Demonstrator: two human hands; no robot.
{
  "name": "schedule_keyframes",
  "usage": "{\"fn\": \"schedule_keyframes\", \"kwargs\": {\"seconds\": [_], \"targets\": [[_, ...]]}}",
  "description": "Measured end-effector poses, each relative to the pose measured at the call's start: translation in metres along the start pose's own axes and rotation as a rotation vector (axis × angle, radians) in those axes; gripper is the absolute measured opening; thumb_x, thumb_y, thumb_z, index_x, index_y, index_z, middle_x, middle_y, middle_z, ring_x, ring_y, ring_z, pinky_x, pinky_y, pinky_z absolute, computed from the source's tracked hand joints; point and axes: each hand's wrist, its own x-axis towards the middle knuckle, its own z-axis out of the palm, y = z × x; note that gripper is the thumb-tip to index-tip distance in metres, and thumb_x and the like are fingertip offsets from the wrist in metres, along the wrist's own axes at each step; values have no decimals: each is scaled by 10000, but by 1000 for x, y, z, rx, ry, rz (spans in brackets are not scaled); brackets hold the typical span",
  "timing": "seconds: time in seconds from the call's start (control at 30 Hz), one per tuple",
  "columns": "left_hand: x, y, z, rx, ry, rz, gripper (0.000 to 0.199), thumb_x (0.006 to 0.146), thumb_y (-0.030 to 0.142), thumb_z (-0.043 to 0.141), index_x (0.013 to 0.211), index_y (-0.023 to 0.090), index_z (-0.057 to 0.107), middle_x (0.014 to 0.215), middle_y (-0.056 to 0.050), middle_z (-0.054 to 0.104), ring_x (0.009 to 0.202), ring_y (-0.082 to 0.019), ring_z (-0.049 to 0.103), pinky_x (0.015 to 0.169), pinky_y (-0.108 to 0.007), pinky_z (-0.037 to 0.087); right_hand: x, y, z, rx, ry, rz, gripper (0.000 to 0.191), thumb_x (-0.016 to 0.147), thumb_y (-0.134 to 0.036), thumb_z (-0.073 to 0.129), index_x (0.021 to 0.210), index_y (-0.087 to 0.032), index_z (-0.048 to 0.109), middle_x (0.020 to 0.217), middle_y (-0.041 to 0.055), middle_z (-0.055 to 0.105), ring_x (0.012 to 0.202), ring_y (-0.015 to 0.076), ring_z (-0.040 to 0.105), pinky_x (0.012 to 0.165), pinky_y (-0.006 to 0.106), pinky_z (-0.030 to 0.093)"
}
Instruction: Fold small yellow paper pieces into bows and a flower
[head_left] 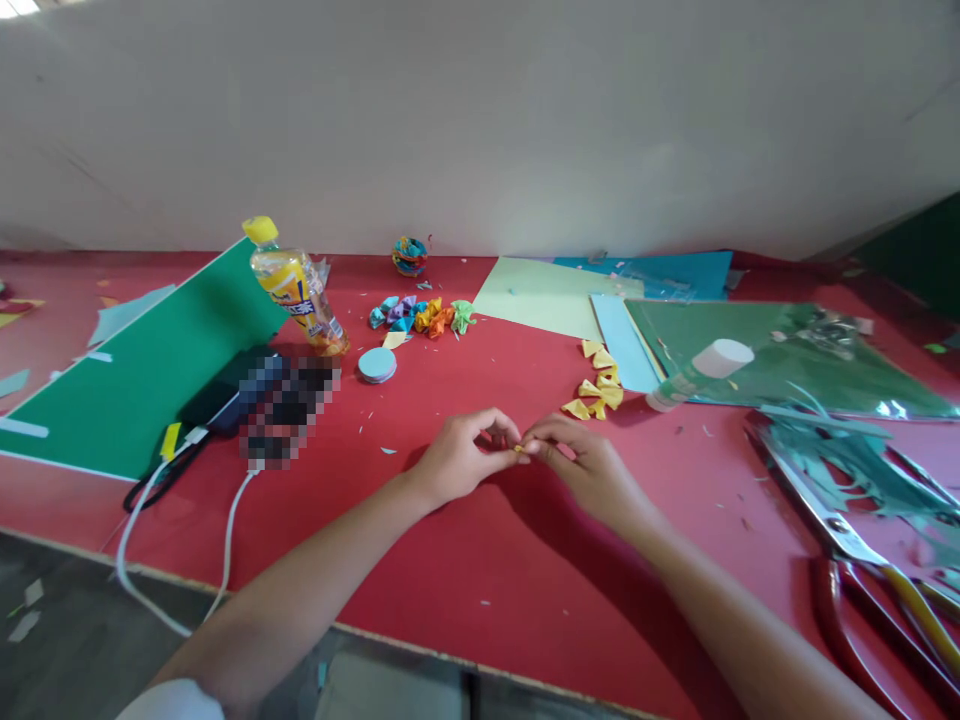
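Above the middle of the red table, my left hand [469,455] and my right hand [581,460] meet at the fingertips. Both pinch one small yellow paper piece [519,449], mostly covered by the fingers. Just beyond my right hand lies a loose group of folded yellow paper pieces [600,385]. Farther back, a row of folded paper pieces in blue, purple, orange and green [431,317] rests on the table. Left of that row's near side sits a stack of pale blue paper circles [377,365].
A drink bottle [296,290] and a power bank [232,390] with a white cable stand left, by a green board [150,390]. At right are a glue stick [701,375], large scissors [840,540], teal paper scraps [832,465] and green sheets [772,350]. A colourful paper ball [409,257] sits near the wall.
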Motion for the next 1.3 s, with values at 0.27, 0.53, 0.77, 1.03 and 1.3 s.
{"fn": "schedule_keyframes", "kwargs": {"seconds": [0.27, 0.53, 0.77, 1.03, 1.3], "targets": [[5, -2, -7, -40, 161, 234, 104, 703, 257, 675, 733, 167, 631, 768, -33, 624, 733, -121, 589, 660, -234, 491, 1, 1, -2, 433, 7, 188, 275, 757, -349, 594, 993, -210, 566, 952, 66, 642, 851, 177, 616, 762, 324, 486], [4, -5, -5, 30, 148, 193, 131, 707, 263, 671, 775, 166, 615, 782, -29, 634, 708, -115, 600, 631, -216, 492, 2, 5, 7, 344, 51, 157, 235, 771, -300, 585, 975, -186, 565, 873, 54, 645, 789, 152, 614, 718, 298, 487], [6, -10, -5, 95, 126, 73, 164, 721, 298, 653, 815, 172, 604, 791, -22, 669, 677, -115, 610, 647, -226, 496, 3, 9, 6, 123, 37, 79, 199, 809, -333, 522, 899, -163, 574, 792, 40, 611, 713, 144, 568, 659, 280, 454], [8, -19, -3, 183, 85, -31, 337, 728, 379, 621, 1022, 224, 569, 925, -35, 620, 785, -153, 595, 677, -275, 510, 11, 28, 5, -103, 140, 66, 119, 780, -298, 544, 754, -183, 551, 693, 19, 605, 604, 139, 530, 561, 259, 405], [12, -24, -4, -135, -51, -107, 341, 657, 324, 693, 953, 187, 594, 875, -39, 646, 808, -163, 601, 713, -283, 484, 8, 22, 12, -76, 11, -3, 155, 813, -323, 499, 795, -180, 556, 730, 14, 640, 646, 130, 588, 580, 232, 456]]}}
